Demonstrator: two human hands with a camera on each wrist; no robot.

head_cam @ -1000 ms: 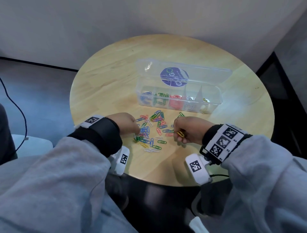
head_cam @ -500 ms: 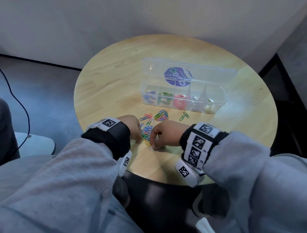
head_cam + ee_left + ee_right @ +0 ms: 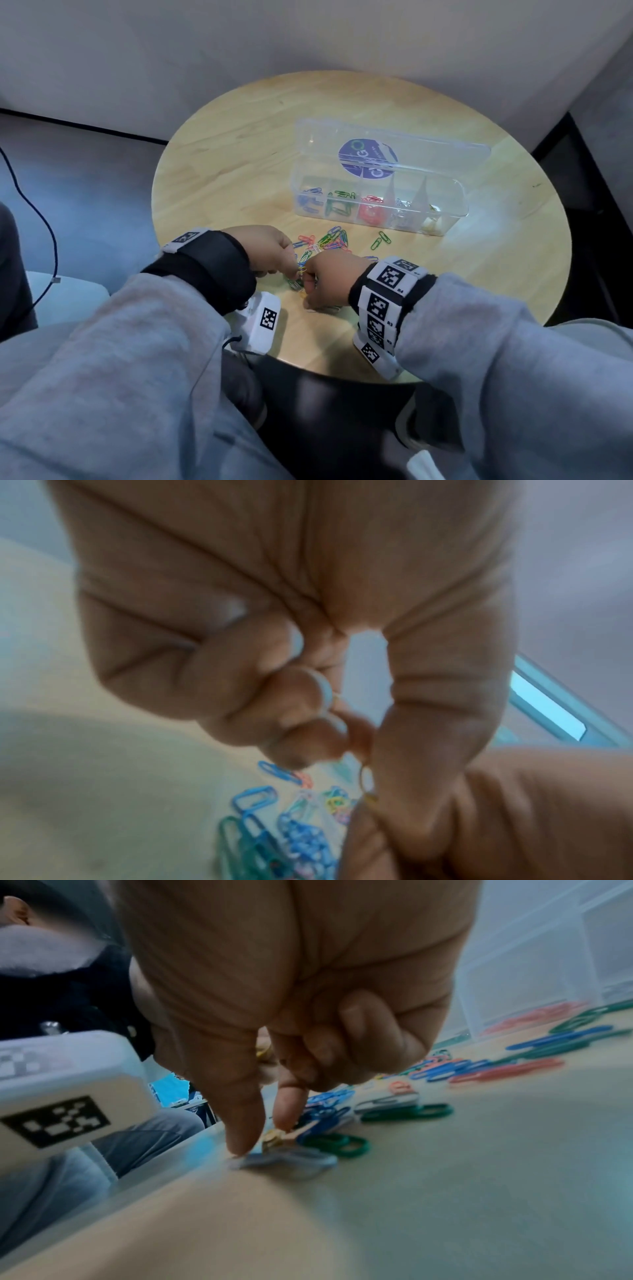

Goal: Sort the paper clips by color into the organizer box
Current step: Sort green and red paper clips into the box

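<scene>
The right hand (image 3: 334, 277) works at the near edge of the loose paper clips (image 3: 329, 245), just below the centre of the head view. Its grip is narrow: in the right wrist view the thumb and forefinger (image 3: 291, 1104) reach down onto a yellow clip (image 3: 274, 1139) lying among green and pale ones on the counter (image 3: 239, 164), the other fingers curled in; whether the pinch has closed on it I cannot tell. The left hand (image 3: 270, 248) sits just beside it, touching or nearly so. Its fingers are curled tight, and the left wrist view shows a thin, blurred yellowish wire between thumb and fingertip, probably a clip, though I cannot be sure.

The task looks roughly half done. A mixed heap of blue, green, red and yellow clips lies between the hands and the organizer box (image 3: 455, 205), with two green ones apart to its right.

The clear box stands right of centre, lid (image 3: 428, 150) tipped open behind it. From left, its compartments hold blue, green, red, then pale or silver clips, and something yellowish in the last, too faint to name. None looks full.
</scene>
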